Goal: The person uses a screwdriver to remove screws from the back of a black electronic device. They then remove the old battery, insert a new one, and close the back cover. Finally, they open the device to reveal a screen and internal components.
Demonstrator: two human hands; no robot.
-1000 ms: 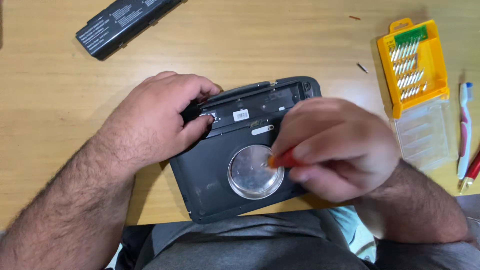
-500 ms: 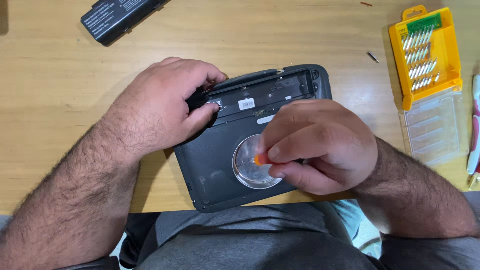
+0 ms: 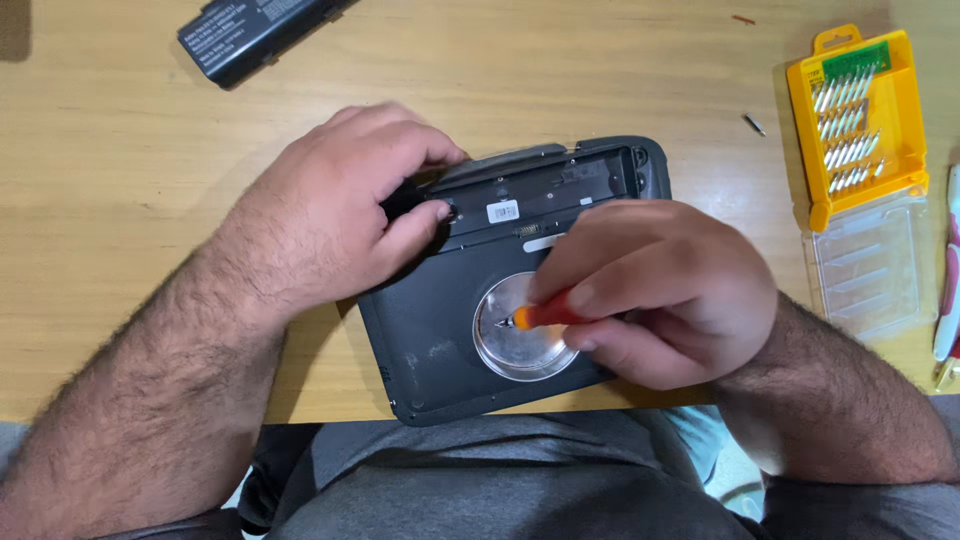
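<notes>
A dark grey device (image 3: pixel 440 340) lies underside up at the near edge of a wooden table (image 3: pixel 120 180), with an empty battery bay along its far side and a round silver disc (image 3: pixel 520 335) in its middle. My left hand (image 3: pixel 340 210) presses down on the device's far left corner, fingers curled into the bay. My right hand (image 3: pixel 660 290) grips a small screwdriver with an orange handle (image 3: pixel 545 315). Its metal tip rests on the silver disc.
A black battery pack (image 3: pixel 255 35) lies at the far left of the table. An open yellow bit case (image 3: pixel 850 120) with several bits stands at right, its transparent lid (image 3: pixel 870 265) folded toward me. A loose bit (image 3: pixel 755 124) lies beside it. Red-and-white tools (image 3: pixel 948 290) sit at the right edge.
My right hand has turned a little and the screwdriver's tip now points left onto the disc. The view has shifted slightly. My left hand keeps its hold.
</notes>
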